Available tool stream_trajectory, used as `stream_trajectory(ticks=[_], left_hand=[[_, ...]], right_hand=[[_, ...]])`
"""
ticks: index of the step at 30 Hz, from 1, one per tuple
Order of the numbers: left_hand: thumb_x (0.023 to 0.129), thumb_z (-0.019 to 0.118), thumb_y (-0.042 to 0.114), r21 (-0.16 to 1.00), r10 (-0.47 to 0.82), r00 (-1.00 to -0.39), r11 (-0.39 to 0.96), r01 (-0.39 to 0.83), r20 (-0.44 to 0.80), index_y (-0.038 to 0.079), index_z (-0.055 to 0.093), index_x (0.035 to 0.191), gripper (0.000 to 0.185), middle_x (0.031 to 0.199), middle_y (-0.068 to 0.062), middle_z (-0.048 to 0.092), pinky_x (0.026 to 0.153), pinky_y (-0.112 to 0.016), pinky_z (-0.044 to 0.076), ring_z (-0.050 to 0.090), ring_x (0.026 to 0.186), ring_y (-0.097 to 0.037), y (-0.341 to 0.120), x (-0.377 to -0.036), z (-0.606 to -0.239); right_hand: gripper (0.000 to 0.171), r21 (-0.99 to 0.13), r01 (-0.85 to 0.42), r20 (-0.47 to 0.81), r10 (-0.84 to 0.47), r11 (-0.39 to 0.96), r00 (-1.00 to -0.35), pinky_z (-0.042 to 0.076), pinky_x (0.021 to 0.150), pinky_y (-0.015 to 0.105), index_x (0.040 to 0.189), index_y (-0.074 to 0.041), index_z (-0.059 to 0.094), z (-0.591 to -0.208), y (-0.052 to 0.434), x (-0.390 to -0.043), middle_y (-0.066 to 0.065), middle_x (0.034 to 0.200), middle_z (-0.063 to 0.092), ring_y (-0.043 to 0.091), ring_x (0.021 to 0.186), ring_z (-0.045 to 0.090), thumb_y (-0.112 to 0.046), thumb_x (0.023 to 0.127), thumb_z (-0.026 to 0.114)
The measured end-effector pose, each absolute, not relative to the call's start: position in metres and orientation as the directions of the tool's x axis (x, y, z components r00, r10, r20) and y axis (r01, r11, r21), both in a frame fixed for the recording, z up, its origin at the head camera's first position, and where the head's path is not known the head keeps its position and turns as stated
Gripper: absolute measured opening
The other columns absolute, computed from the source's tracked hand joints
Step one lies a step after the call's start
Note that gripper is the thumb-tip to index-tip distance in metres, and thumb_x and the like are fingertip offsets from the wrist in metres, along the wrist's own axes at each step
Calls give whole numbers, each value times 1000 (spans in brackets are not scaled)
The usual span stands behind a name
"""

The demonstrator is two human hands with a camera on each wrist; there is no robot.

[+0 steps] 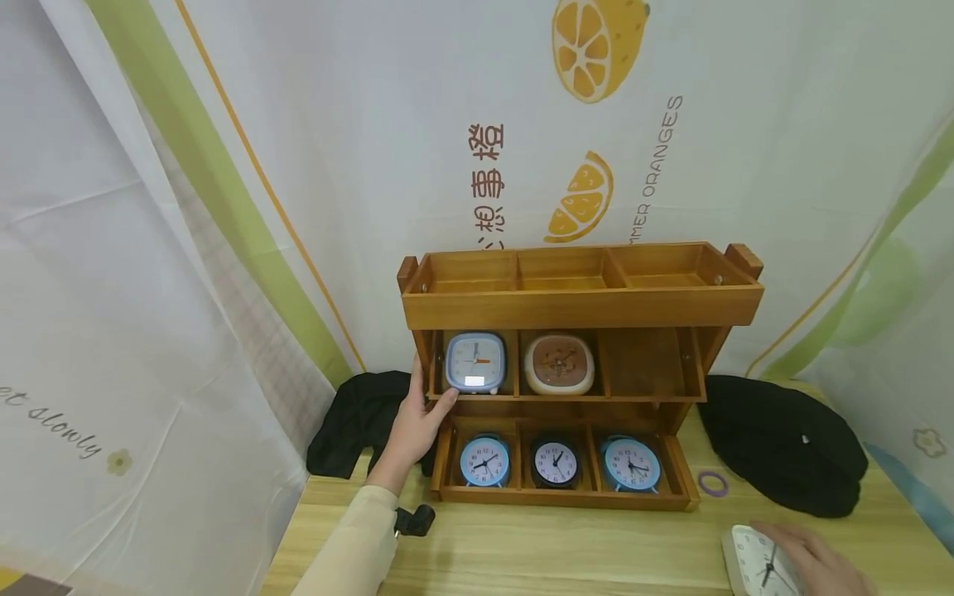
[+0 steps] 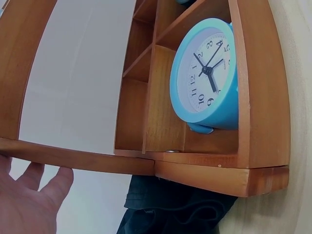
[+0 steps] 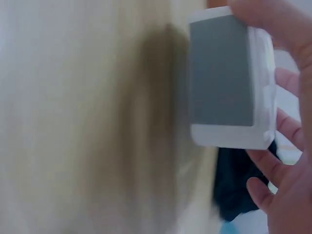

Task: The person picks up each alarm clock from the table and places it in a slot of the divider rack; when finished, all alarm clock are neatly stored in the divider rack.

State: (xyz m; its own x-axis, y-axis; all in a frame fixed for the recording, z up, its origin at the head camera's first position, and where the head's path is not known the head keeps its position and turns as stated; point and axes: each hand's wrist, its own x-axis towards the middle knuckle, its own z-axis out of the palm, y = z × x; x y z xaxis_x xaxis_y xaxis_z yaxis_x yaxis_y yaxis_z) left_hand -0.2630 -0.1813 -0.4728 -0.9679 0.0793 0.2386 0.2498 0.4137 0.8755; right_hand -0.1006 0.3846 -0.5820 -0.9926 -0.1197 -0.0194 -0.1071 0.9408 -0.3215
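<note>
A three-tier wooden rack (image 1: 581, 310) stands at the table's back. On its left side rests my left hand (image 1: 417, 422), thumb across the middle tray's front edge; its straight fingers (image 2: 59, 183) touch the wood in the left wrist view. Beside the thumb, a blue-rimmed square clock (image 1: 475, 362) sits in the middle tier, next to a brown and cream clock (image 1: 559, 364). At the lower right, my right hand (image 1: 816, 559) grips a white square alarm clock (image 1: 756, 563) between thumb and fingers. A grey panel of that clock (image 3: 222, 73) shows in the right wrist view.
The bottom tier holds two round blue alarm clocks (image 1: 484, 461) (image 2: 204, 73) and a black one (image 1: 555, 463). Black cloth items lie left (image 1: 358, 422) and right (image 1: 782, 443) of the rack. A purple ring (image 1: 713, 483) and a small black object (image 1: 415, 520) are on the table.
</note>
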Motion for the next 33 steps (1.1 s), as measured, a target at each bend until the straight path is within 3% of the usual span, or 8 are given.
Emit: stream_trajectory(ticks=[5, 7, 12, 16, 21, 26, 33], left_hand=[[106, 64, 35, 867, 70, -965, 427, 256, 251, 25, -7, 169, 95, 174, -10, 10, 113, -61, 40, 30, 153, -39, -182, -262, -472], [106, 63, 36, 864, 68, -966, 435, 254, 250, 25, -8, 169, 95, 174, -10, 10, 113, -61, 40, 30, 153, -40, -182, -261, -471], [106, 64, 36, 868, 80, -967, 427, 254, 243, 30, -9, 168, 96, 175, -5, 9, 113, -60, 40, 30, 153, -38, -181, -262, -472], [106, 64, 35, 869, 83, -966, 422, 258, 247, 31, -8, 168, 96, 175, -3, 9, 113, -60, 41, 30, 154, -37, -181, -263, -475], [105, 64, 37, 870, 73, -969, 427, 246, 238, 30, -8, 168, 96, 175, -4, 8, 114, -60, 40, 29, 154, -37, -182, -263, -476], [106, 64, 37, 871, 75, -968, 425, 248, 239, 31, -8, 168, 96, 175, -4, 9, 114, -60, 40, 30, 154, -37, -182, -262, -476], [105, 64, 37, 866, 78, -965, 427, 259, 250, 34, -8, 168, 96, 174, -3, 11, 113, -60, 41, 33, 152, -38, -181, -263, -475]], right_hand=[[100, -372, -183, 268, -84, 910, -960, 46, 68, 70, 139, -11, 61, -542, 350, -109, 20, 129, 54, 43, 106, 56, -54, 57, 100], [103, -387, -266, 380, -110, 883, -918, 44, 68, 65, 138, -14, 64, -528, 342, -114, 15, 129, 53, 31, 108, 53, -44, 49, 105], [109, -434, -395, 506, -144, 810, -851, 26, 69, 60, 143, -20, 64, -500, 332, -127, -1, 135, 49, 0, 116, 34, -27, 44, 108], [108, -479, -438, 530, -147, 761, -835, 21, 72, 62, 143, -18, 64, -482, 326, -138, -3, 138, 48, -1, 121, 28, -22, 44, 108], [107, -481, -474, 555, -162, 738, -816, 20, 76, 63, 141, -18, 65, -463, 314, -152, 1, 139, 48, 3, 124, 30, -17, 43, 108], [107, -469, -497, 569, -180, 730, -802, 19, 77, 59, 142, -17, 65, -446, 304, -167, 8, 138, 49, 32, 117, 37, -13, 44, 107], [108, -457, -514, 559, -214, 726, -801, 19, 83, 73, 146, -18, 60, -423, 292, -187, 23, 142, 45, 55, 120, 37, -15, 49, 106]])
